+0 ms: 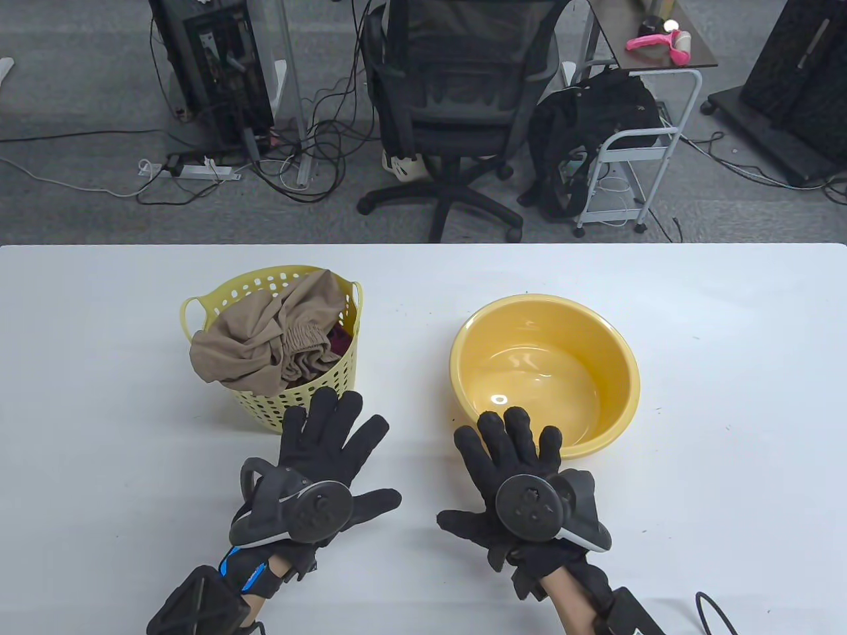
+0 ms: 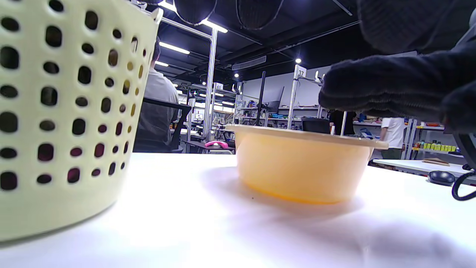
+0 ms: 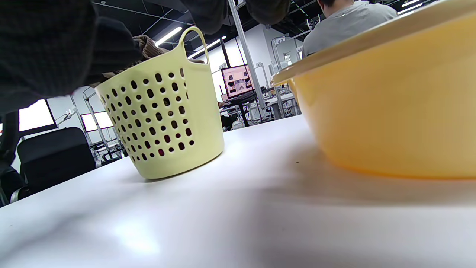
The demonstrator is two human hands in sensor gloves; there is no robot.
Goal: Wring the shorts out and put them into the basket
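Note:
Tan shorts (image 1: 271, 337) lie bunched in the pale yellow perforated basket (image 1: 317, 390), hanging a little over its left rim; something dark red shows beneath them. A yellow basin (image 1: 549, 331) stands to the right, holding only a little water. My left hand (image 1: 331, 436) lies flat on the table with fingers spread, fingertips near the basket's front wall. My right hand (image 1: 513, 443) is spread too, its fingertips at the basin's near rim. Neither hand holds anything. The basket (image 2: 55, 111) fills the left of the left wrist view, with the basin (image 2: 301, 163) beyond. The right wrist view shows the basket (image 3: 167, 111) and the basin (image 3: 390, 104).
The white table (image 1: 728, 397) stretches wide on both sides. Beyond its far edge stand an office chair (image 1: 450, 99), a computer tower (image 1: 212, 66), floor cables and a white cart (image 1: 635, 145). A person sits in the background of the wrist views (image 3: 346, 18).

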